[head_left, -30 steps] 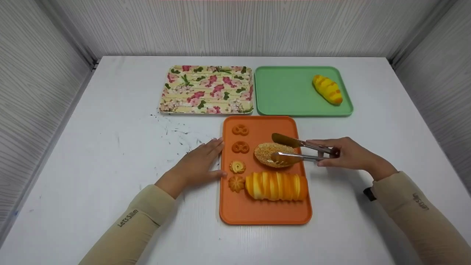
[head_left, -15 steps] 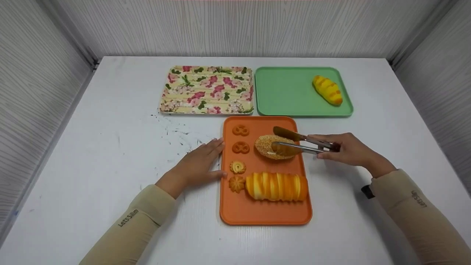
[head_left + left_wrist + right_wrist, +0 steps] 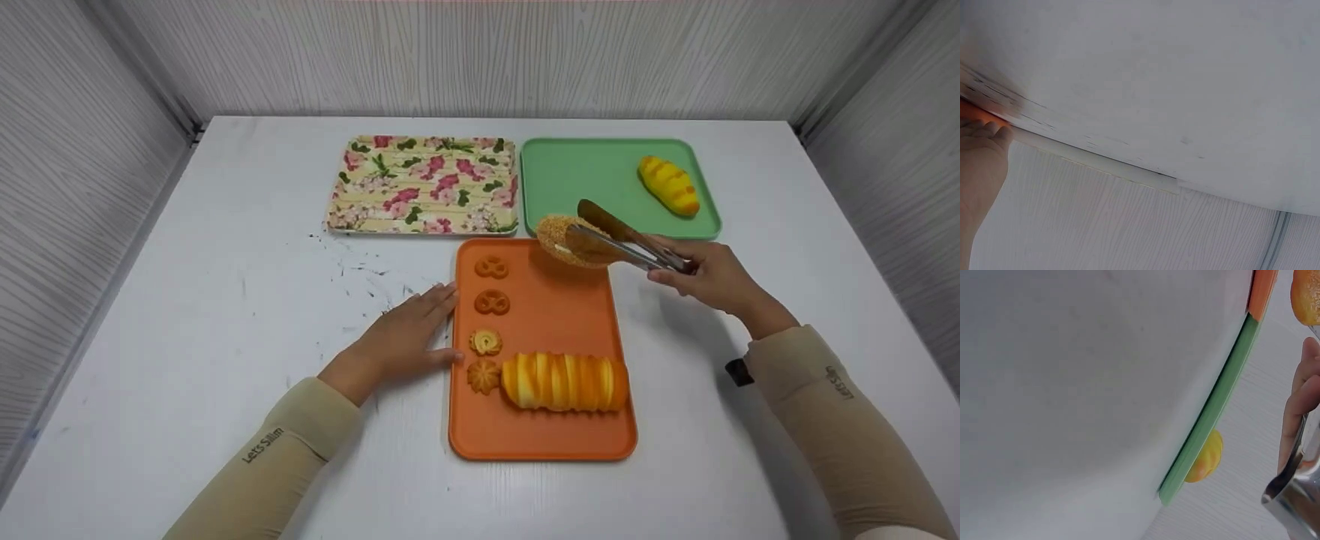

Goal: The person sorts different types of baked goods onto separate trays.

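Observation:
My right hand [image 3: 709, 277] grips metal tongs [image 3: 637, 251] with brown tips. Between those tips is a seed-coated oval bread [image 3: 556, 238], lifted over the far edge of the orange tray [image 3: 540, 442] and the near edge of the green tray [image 3: 577, 180]. The bread also shows at the top right of the right wrist view [image 3: 1306, 298]. My left hand [image 3: 405, 334] lies with straight fingers against the orange tray's left rim. On that tray sit a large sliced-top loaf [image 3: 566, 382], two pretzel shapes [image 3: 492, 302] and two round cookies [image 3: 486, 342].
A small yellow bread [image 3: 670, 186] lies on the right side of the green tray. Beside that tray, to the left, is a floral tray [image 3: 427, 187]. All stand on a white table [image 3: 202, 300] with pale wood-patterned walls [image 3: 480, 60] behind and at the sides.
The right hand, with the tongs and the seeded bread, has moved away from me and up, from the middle of the orange tray to its far edge. The left hand stays put.

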Available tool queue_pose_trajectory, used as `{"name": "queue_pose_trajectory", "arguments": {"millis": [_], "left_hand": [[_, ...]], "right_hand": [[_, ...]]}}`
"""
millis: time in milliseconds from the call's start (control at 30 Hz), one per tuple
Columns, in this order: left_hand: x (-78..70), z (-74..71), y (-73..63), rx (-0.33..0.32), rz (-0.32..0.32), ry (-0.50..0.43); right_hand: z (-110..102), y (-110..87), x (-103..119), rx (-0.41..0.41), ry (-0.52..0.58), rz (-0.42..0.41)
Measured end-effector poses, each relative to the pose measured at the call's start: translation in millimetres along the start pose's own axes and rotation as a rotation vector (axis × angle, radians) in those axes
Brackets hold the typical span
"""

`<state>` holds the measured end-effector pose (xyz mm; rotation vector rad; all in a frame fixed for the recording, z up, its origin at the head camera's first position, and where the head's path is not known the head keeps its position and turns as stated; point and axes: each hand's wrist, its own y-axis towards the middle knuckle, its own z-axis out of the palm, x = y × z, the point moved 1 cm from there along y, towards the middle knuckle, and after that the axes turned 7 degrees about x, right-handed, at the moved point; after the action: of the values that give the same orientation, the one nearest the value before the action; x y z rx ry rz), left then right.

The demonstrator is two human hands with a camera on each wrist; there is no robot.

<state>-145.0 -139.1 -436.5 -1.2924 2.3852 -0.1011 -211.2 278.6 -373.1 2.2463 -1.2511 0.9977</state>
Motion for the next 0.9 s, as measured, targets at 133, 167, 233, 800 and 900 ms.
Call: {"name": "queue_pose_trajectory", "arguments": {"millis": [133,167,233,800,900], "left_hand": [[-0.4,-1.0,-0.1,0.004,0.006,-0.002],[-0.5,-1.3,-0.1,0.005,0.006,-0.004],[-0.5,-1.7,-0.3,0.004,0.005,-0.003],[-0.8,-3.1,-0.9,0.008,0.002,-0.018],[-1.1,-2.8,-0.8,0.008,0.008,-0.011]], "right_hand": [[-3.6,8.3,-26.0,-0.068,0.007,0.081],[-4.6,10.3,-31.9,-0.083,0.0,0.107],[-6.9,13.1,-37.8,-0.111,-0.005,0.145],[-21.8,28.6,-58.2,-0.208,-0.003,0.31],[-23.5,29.5,-59.9,-0.203,-0.027,0.324]]}}
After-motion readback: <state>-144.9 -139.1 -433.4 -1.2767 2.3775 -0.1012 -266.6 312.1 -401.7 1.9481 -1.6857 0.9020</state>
